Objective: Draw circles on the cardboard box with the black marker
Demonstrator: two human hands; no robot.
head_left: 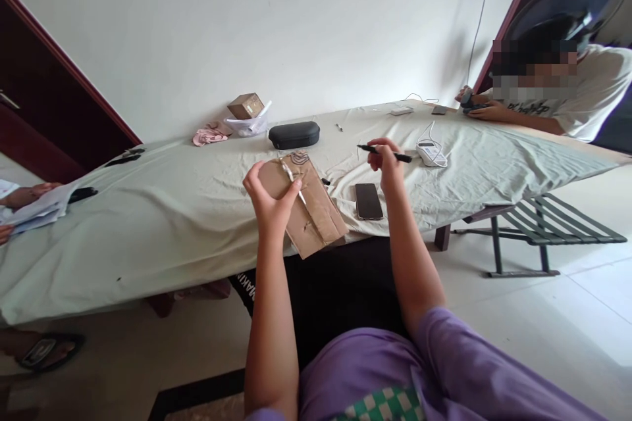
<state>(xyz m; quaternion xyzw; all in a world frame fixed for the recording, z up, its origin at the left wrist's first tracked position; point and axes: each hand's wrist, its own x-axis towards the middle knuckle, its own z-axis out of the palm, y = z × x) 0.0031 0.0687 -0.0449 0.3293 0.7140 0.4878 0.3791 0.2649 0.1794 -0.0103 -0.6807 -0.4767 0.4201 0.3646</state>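
My left hand [269, 200] grips a brown cardboard piece [313, 214] by its left edge and pins a thin white stick-like thing [292, 179] against it with the thumb. The cardboard leans over the table's near edge. My right hand [388, 161] is raised just right of it, fingers pinched round a black pen [388, 152] held level. A dark phone [368, 200] lies flat on the cloth below the right hand.
A pale cloth covers the long table [148, 210]. On it lie a black case [293, 135], a small cardboard box [245, 106], a pink cloth [207, 136] and a white device [430, 152]. A person sits at the far right, another person's hands at the left edge. A folding stand [538, 223] is at right.
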